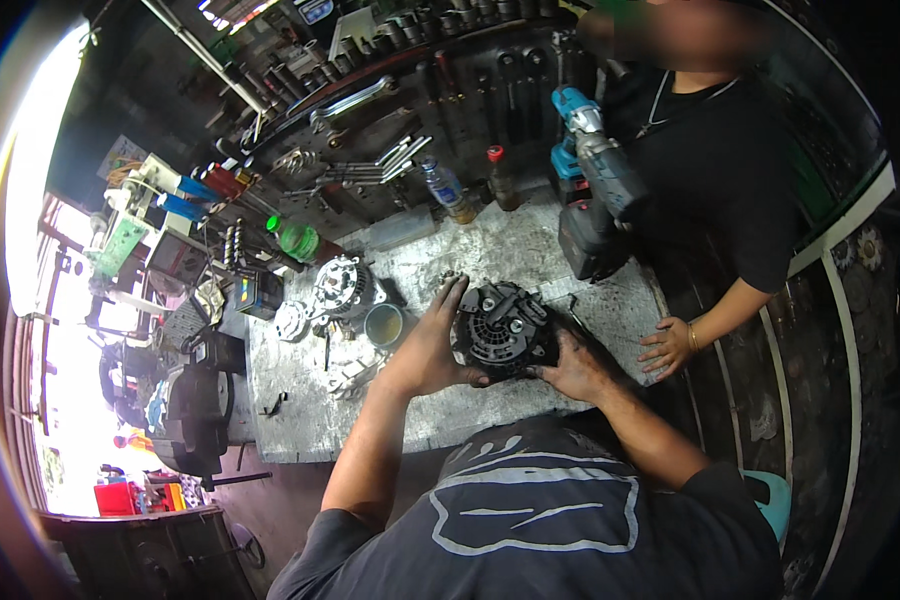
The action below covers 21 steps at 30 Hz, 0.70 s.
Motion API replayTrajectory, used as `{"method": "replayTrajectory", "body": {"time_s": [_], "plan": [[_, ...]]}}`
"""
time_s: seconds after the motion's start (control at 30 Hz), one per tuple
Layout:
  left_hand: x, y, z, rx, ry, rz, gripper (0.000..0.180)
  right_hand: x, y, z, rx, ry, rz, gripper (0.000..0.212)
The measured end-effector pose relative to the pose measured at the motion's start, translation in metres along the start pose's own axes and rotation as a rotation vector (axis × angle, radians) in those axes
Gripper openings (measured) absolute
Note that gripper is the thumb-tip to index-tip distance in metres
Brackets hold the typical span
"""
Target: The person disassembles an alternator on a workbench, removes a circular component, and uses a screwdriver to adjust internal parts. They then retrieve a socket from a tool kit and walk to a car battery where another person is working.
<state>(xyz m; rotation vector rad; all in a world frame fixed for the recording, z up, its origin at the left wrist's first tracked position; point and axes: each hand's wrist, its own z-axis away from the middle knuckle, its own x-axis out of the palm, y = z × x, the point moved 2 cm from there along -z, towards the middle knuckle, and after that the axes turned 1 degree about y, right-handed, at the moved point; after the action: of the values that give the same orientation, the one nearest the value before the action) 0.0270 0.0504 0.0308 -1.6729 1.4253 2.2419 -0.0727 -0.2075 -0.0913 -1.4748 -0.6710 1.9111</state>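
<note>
Between my two hands is a round black alternator [505, 325], its slotted rear face turned up, over the near middle of the metal-topped bench [440, 420]. My left hand [432, 348] grips its left side, with the fingers along the edge and the thumb low at the front. On the opposite side, my right hand [578, 368] holds the lower right edge, and some of its fingers are hidden behind the housing. Both hands are darkened with grime. Just left of my left hand are a small cup [385, 325] with murky liquid and a silver alternator housing [342, 285].
A co-worker's hand [670, 347] rests on the bench's right edge. Nearby stands a teal cordless impact wrench [595, 150]. Bottles stand at the back: a green-capped one [295, 238], a clear one [448, 190] and a red-capped one [503, 180]. Wrenches [355, 100] hang behind.
</note>
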Motion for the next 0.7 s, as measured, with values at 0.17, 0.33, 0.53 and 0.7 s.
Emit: {"method": "replayTrajectory", "body": {"time_s": [0.17,0.33,0.53,0.7], "plan": [[0.034,-0.022,0.024,-0.090,0.092,0.111,0.136,-0.003,-0.007,0.001,0.018,-0.018,0.026,0.107],[0.059,-0.038,0.029,-0.125,0.264,0.222,0.121,-0.020,-0.001,-0.001,0.009,-0.100,0.020,0.102],[0.065,-0.040,0.041,-0.080,0.272,0.140,0.114,-0.044,0.029,-0.009,0.025,0.011,0.225,0.085],[0.070,-0.030,0.050,-0.068,0.331,0.138,0.112,-0.046,0.025,-0.009,-0.039,0.168,0.071,0.069]]}}
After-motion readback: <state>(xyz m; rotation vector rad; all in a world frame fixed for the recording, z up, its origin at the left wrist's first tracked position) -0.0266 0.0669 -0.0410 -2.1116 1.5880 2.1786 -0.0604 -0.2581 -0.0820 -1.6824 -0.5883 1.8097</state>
